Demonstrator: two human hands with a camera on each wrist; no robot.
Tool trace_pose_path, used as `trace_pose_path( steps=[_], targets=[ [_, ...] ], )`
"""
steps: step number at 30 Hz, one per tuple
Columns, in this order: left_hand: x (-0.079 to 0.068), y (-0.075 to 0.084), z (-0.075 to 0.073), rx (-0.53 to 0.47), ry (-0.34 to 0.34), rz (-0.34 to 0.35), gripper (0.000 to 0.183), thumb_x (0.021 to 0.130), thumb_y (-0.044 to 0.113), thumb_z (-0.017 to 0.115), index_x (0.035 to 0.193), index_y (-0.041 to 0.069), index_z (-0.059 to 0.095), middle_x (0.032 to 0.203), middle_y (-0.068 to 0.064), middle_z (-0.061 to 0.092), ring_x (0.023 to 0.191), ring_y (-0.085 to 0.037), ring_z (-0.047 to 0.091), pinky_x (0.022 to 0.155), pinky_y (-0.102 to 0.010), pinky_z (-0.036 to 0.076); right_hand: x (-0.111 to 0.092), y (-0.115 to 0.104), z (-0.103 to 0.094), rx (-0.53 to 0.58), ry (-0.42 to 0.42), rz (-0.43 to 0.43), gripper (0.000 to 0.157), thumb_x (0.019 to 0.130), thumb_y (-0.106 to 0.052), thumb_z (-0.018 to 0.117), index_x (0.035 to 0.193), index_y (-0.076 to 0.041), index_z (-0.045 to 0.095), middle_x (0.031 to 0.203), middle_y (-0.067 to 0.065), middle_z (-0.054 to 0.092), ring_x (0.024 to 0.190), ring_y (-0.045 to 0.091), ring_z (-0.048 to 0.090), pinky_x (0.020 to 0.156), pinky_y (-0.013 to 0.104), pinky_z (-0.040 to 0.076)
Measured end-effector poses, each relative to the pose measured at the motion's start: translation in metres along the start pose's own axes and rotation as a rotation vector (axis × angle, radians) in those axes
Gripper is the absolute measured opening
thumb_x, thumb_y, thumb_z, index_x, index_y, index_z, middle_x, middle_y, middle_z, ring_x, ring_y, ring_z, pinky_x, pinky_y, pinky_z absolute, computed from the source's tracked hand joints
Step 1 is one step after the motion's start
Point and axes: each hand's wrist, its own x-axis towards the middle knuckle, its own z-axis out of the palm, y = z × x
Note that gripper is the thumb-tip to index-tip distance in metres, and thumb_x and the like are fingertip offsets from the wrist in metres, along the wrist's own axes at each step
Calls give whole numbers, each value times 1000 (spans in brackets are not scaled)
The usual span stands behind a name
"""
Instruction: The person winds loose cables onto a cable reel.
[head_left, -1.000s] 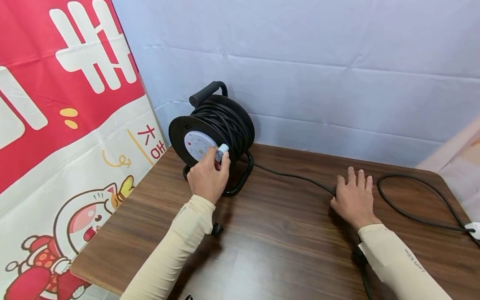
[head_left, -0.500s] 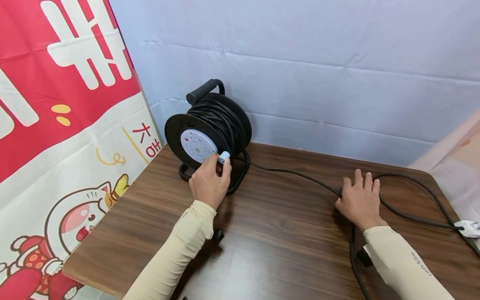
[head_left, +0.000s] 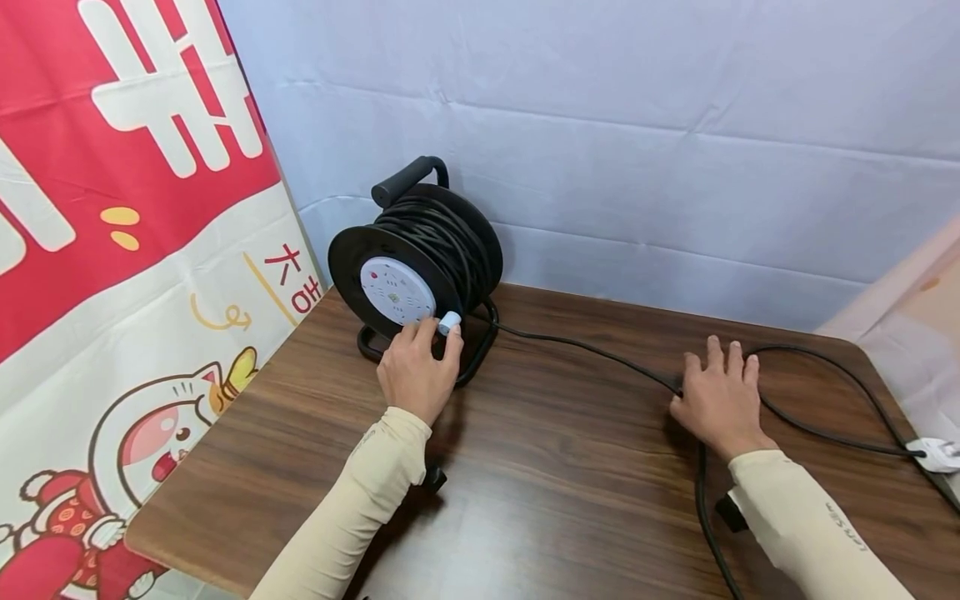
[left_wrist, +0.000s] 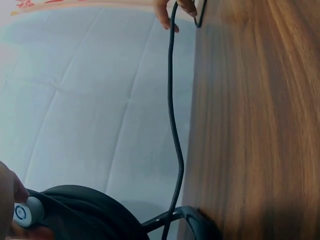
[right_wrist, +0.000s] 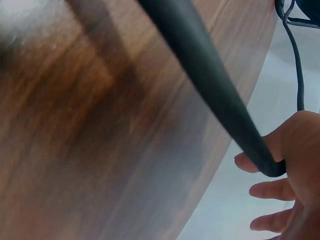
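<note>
A black cable reel (head_left: 352, 258) with a white socket plate stands at the back left of the table. My left hand (head_left: 417, 371) pinches its pale blue crank knob (head_left: 450, 322), also seen in the left wrist view as a round knob (left_wrist: 32, 211) between fingers. From the reel a black cable (head_left: 577, 342) runs across to my right hand (head_left: 718, 404), whose fingers are spread. The right wrist view shows the cable (right_wrist: 210, 80) bending sharply at the hand (right_wrist: 305, 150), between thumb and index finger. Part of this grip is hidden behind the hand.
To the right, a loop of cable (head_left: 817, 429) ends at a white plug (head_left: 937, 455) near the brown wooden table's (head_left: 555, 467) edge. Behind rises a pale cloth backdrop (head_left: 600, 167). A red and white printed banner (head_left: 247, 208) hangs on the left.
The crank knob has come down around the reel together with my left hand. My right hand stays on the cable, shifted slightly right in view, and the cable beside its wrist has swung leftward.
</note>
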Motion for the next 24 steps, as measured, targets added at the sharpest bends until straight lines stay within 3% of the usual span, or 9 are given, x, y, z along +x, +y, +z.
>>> trace_pose_path(
  steps=[7, 13, 18, 24],
  targets=[
    [1, 2, -3, -56, -147, -141, 31, 87, 49, 47, 68, 25, 51, 59, 12, 49, 50, -14, 48, 42, -32, 31, -2, 6, -3, -7, -2, 10, 67, 73, -20, 69, 124, 12, 43, 139, 39, 16, 127, 58, 1, 99, 64, -6],
    [2, 1, -5, -107, -270, -247, 33, 87, 53, 45, 67, 26, 49, 57, 12, 50, 53, -17, 50, 46, -34, 33, -7, 11, -7, -16, -16, 23, 67, 73, -21, 69, 124, 13, 43, 138, 40, 17, 125, 60, 3, 98, 66, -5],
    [1, 1, -3, -112, -315, -261, 35, 87, 53, 43, 68, 25, 49, 57, 11, 51, 53, -18, 51, 47, -34, 35, -10, 12, -10, -16, -24, 24, 66, 73, -23, 68, 123, 13, 44, 137, 40, 19, 124, 60, 6, 98, 67, -3],
    [-7, -5, 2, -81, -317, -233, 33, 88, 53, 43, 69, 26, 49, 58, 11, 51, 51, -19, 50, 44, -33, 34, -14, 5, -16, -11, -49, 1, 63, 74, -23, 66, 123, 13, 45, 136, 39, 21, 124, 59, 7, 97, 67, 0]
  ],
)
